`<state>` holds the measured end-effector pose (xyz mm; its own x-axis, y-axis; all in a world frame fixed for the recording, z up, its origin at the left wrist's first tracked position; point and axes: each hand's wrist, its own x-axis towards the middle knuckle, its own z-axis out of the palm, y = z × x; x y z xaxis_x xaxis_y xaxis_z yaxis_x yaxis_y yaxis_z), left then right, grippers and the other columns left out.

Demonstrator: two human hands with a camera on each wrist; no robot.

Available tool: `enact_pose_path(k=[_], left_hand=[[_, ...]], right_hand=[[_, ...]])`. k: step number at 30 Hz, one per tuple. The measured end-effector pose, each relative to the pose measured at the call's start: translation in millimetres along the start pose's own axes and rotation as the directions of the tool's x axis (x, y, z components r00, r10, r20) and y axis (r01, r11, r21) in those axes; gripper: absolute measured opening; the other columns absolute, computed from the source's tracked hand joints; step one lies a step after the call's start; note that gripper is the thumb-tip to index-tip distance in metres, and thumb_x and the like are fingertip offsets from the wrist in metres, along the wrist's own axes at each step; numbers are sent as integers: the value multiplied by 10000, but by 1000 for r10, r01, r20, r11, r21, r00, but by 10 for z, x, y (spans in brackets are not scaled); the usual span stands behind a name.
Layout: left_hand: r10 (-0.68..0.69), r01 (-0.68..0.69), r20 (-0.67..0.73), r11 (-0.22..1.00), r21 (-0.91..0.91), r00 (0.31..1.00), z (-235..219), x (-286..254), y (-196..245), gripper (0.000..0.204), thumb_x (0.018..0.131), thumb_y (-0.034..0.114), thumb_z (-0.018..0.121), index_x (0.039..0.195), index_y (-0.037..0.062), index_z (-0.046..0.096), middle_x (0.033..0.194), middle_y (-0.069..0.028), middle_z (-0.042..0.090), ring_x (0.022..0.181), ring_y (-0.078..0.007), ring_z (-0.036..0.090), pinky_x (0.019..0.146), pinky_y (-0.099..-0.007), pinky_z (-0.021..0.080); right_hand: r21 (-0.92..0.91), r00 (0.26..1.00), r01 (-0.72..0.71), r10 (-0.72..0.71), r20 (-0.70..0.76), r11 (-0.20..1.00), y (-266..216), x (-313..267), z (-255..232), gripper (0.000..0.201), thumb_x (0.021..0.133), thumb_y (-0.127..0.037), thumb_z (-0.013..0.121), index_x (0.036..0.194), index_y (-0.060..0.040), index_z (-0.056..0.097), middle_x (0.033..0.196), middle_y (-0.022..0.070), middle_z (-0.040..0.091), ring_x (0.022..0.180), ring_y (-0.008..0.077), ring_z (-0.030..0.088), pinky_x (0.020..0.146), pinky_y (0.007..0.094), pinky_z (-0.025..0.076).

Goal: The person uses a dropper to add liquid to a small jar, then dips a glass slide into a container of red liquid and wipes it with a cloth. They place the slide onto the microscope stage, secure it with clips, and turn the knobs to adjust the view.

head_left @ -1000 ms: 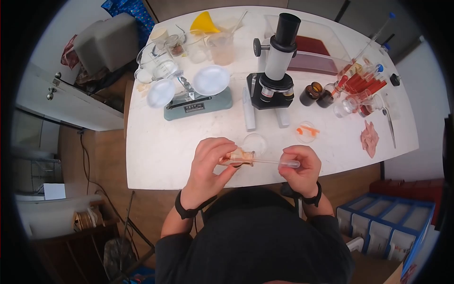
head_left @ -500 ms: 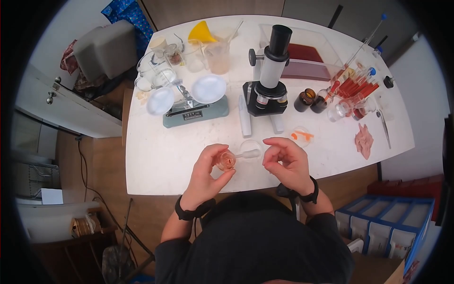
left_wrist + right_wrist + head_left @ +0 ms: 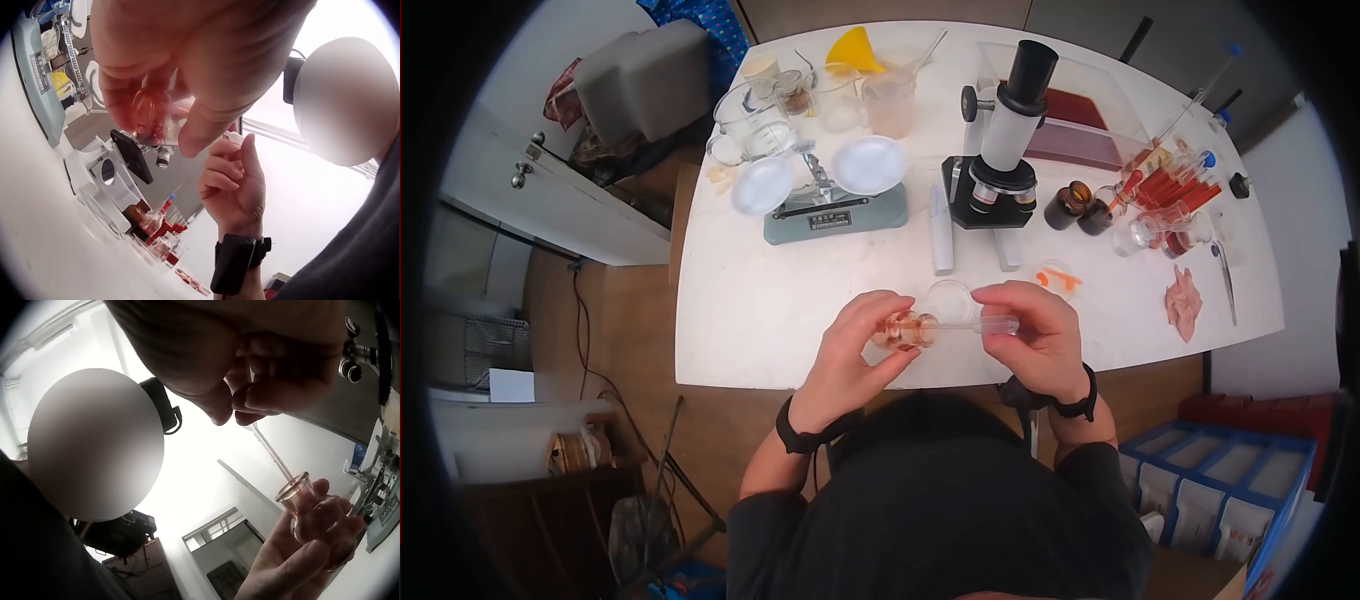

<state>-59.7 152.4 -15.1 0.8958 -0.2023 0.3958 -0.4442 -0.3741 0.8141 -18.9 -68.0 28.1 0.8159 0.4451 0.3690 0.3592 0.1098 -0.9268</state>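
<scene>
My left hand (image 3: 848, 348) grips a small clear glass flask (image 3: 900, 331) with reddish contents, thumb on one side and fingers on the other. The flask is tilted, its flared mouth towards my right hand. A clear plastic dropper (image 3: 956, 326) has its thin stem inside that mouth. Thumb and fingers of my right hand (image 3: 1045, 335) pinch the dropper at its bulb end. In the right wrist view the stem (image 3: 273, 452) runs down from the fingers into the flask neck (image 3: 297, 490). Behind the flask, on the table, lies a clear round dish (image 3: 949, 298).
A microscope (image 3: 1006, 150) stands ahead, with a dish of orange pieces (image 3: 1057, 281) at its right foot. Left of it sits a balance scale (image 3: 836, 218). Brown bottles (image 3: 1068, 206), red-filled test tubes (image 3: 1175, 185), tweezers (image 3: 1224, 280) and a crumpled pink cloth (image 3: 1183, 302) occupy the right side.
Half a second ago my right hand was off the dropper, which leaned in the flask's mouth. Now it pinches the bulb end again, and the flask mouth has turned towards the right.
</scene>
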Motion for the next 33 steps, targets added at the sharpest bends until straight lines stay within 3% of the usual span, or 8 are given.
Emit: enact_pose_path(k=[2,9,11,21,27,33], left_hand=[[-53,53,-31,999,-3,998,5,-34,8,515,675,-41,732,1136,51,522,1078,-101,574,962,-227,578,802,-312,487],[113,-101,-87,986,130,990,-89,22,75,486,641,-36,758,1059,67,533,1048,-108,609,941,-253,587,800,-333,479],[172,-156,-90,974,161,981,-98,41,92,480,634,-34,759,1046,74,538,1030,-110,621,939,-268,586,806,-351,468],[208,-189,-80,962,198,975,-77,74,158,436,624,-37,747,1008,71,570,1025,-105,623,939,-290,574,815,-368,448],[208,-188,-79,961,204,975,-67,77,156,440,616,-51,731,1017,63,589,1047,-93,611,948,-285,560,829,-370,438],[200,-178,-82,960,216,976,-73,61,132,452,611,-54,730,1025,59,586,1050,-97,609,957,-293,558,836,-378,441]], right_hand=[[-45,999,16,-15,37,999,38,-46,-36,310,733,40,666,1035,-27,638,741,27,569,632,108,499,602,221,417],[-132,984,145,-157,-83,980,101,-159,-54,192,730,21,694,913,-9,644,746,78,625,659,165,571,603,251,431],[-104,985,120,-131,-109,987,154,-195,-66,178,741,10,701,908,-7,641,752,86,632,667,167,585,598,253,432],[-35,974,119,-124,-192,992,276,-273,-31,75,809,11,653,867,-5,609,703,81,610,587,120,576,517,213,429],[152,977,51,-17,-213,987,351,-309,-6,81,858,-7,606,931,15,579,748,64,591,606,87,562,531,187,442],[166,972,-9,47,-228,986,381,-353,9,109,862,-14,601,963,20,574,775,71,599,607,80,552,536,191,446]])
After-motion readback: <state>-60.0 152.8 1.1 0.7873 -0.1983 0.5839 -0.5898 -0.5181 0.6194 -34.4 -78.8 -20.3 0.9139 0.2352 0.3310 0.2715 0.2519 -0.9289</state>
